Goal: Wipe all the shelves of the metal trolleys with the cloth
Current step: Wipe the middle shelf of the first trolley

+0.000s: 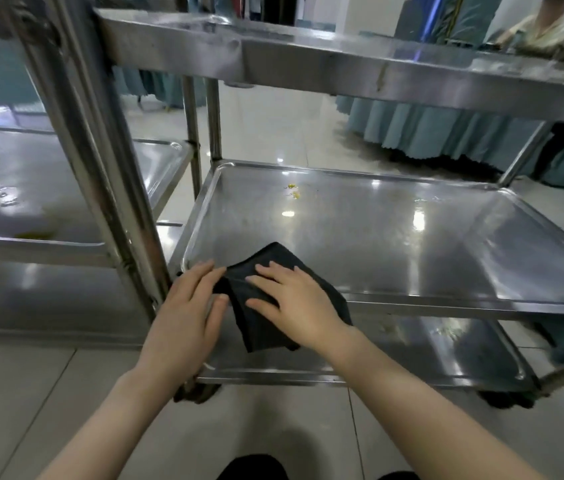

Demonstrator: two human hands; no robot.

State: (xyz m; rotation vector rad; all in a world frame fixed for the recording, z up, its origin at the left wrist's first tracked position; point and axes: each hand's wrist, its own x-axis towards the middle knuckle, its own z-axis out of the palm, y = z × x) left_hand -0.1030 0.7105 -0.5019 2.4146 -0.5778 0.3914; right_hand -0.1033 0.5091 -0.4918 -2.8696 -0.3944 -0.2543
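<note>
A dark folded cloth (259, 268) lies over the near left edge of the middle shelf (412, 244) of the right metal trolley, part of it hanging down in front. My right hand (294, 299) presses flat on the cloth with straight fingers. My left hand (187, 306) rests beside it, fingertips touching the cloth's left edge. Small yellow specks (293, 189) sit near the shelf's far edge. The top shelf (342, 60) and bottom shelf (429, 344) belong to the same trolley.
A second metal trolley (48, 188) stands close on the left, its upright post (107, 161) right by my left hand. Teal skirted tables (429, 129) stand behind on the tiled floor. A person (543, 29) sits at the far right.
</note>
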